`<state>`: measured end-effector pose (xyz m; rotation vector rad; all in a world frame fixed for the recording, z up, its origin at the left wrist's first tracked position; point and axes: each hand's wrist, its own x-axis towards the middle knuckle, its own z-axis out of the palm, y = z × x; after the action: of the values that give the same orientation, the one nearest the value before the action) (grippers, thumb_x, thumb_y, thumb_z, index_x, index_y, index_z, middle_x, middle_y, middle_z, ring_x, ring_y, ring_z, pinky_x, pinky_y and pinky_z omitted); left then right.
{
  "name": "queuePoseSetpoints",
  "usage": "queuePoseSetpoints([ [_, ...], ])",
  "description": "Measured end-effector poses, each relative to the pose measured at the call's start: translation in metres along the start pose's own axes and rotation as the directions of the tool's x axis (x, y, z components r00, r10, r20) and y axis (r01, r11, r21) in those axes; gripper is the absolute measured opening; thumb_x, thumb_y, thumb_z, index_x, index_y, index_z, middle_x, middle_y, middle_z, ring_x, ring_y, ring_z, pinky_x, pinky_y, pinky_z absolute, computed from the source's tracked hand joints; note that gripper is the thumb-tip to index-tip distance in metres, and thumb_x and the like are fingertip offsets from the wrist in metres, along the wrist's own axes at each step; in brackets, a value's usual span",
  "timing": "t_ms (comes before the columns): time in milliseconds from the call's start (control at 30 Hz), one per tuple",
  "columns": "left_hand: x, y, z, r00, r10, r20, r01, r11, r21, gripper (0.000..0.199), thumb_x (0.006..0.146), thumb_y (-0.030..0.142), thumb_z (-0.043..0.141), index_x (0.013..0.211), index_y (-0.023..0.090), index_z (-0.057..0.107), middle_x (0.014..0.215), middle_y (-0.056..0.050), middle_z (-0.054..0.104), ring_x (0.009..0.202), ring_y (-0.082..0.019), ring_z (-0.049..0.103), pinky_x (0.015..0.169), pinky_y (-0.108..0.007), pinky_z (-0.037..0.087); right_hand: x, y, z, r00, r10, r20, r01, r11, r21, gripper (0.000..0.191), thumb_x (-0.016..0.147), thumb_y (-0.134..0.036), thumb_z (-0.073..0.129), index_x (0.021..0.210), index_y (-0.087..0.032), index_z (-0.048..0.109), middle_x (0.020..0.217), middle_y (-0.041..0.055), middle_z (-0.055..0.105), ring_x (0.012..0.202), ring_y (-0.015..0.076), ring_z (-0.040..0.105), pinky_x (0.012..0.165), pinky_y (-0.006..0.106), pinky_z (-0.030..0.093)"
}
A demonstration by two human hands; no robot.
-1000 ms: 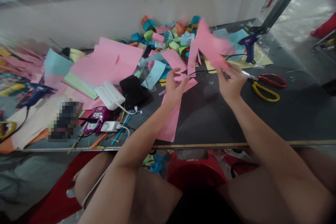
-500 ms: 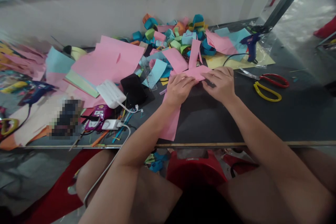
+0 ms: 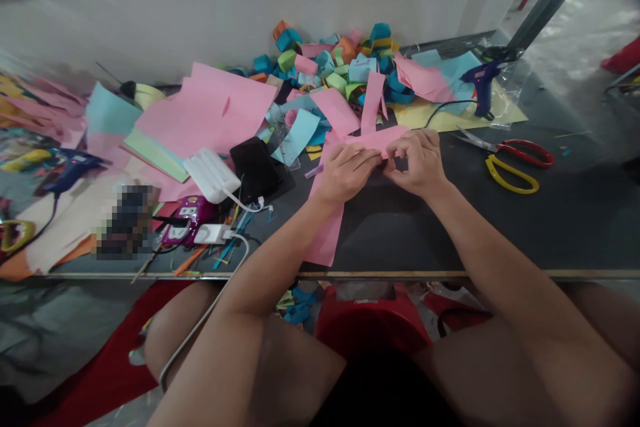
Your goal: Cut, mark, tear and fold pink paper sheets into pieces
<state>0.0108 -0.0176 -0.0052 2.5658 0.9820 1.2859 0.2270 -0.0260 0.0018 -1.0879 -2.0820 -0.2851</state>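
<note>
A strip of pink paper is held between my two hands above the dark table. My left hand grips its near edge, fingers closed and pointing right. My right hand pinches the strip near its right end, with thumb and forefinger curled together. Beneath my left wrist lies a longer pink paper piece, running down to the table's front edge. A purple pen-like stick pokes out left of my left hand. More pink strips lie just beyond the hands.
Scissors with one red and one yellow handle lie right of my hands. Behind them is a blue glue gun. Folded coloured paper pieces are heaped by the wall. A white power bank and black phone lie left.
My right hand's fingers have curled in more tightly on the pink strip, and the strip's right end has tilted up slightly. My left hand has shifted a little to the right.
</note>
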Motion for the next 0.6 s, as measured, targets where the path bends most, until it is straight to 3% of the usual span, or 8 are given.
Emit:
queuePoseSetpoints([
  [167,0.002,-0.003,-0.004,1.000,-0.011,-0.022,0.012,1.000,0.014,0.027,0.106,0.041,0.058,0.105,0.028,0.082,0.112,-0.007,0.084,0.110,-0.026,0.073,0.096,-0.044,0.054,-0.001,0.011,0.002,1.000,-0.015,-0.001,0.015,1.000,-0.021,0.012,0.084,-0.023,0.058,0.092,-0.028,0.050,0.081,-0.0014,0.066,0.086,0.0240,0.064,0.097,0.046,0.043],
  [367,0.007,-0.010,-0.016,0.991,-0.116,-0.067,0.110,0.990,-0.088,0.024,0.099,0.052,0.069,0.098,0.031,0.081,0.105,-0.007,0.084,0.109,-0.028,0.072,0.100,-0.049,0.053,-0.004,0.025,0.002,0.999,0.023,-0.032,-0.025,0.998,-0.054,0.016,0.083,-0.022,0.058,0.098,-0.027,0.057,0.081,-0.0004,0.064,0.089,0.0252,0.065,0.101,0.049,0.044],
  [600,0.011,-0.016,-0.023,0.986,-0.135,-0.095,0.123,0.985,-0.121,0.021,0.098,0.050,0.070,0.096,0.032,0.081,0.101,-0.007,0.083,0.106,-0.028,0.072,0.102,-0.051,0.053,-0.004,0.034,-0.003,0.996,0.088,-0.028,-0.090,0.992,-0.084,0.014,0.081,-0.023,0.060,0.093,-0.027,0.053,0.080,0.0001,0.063,0.090,0.0257,0.066,0.103,0.052,0.047],
])
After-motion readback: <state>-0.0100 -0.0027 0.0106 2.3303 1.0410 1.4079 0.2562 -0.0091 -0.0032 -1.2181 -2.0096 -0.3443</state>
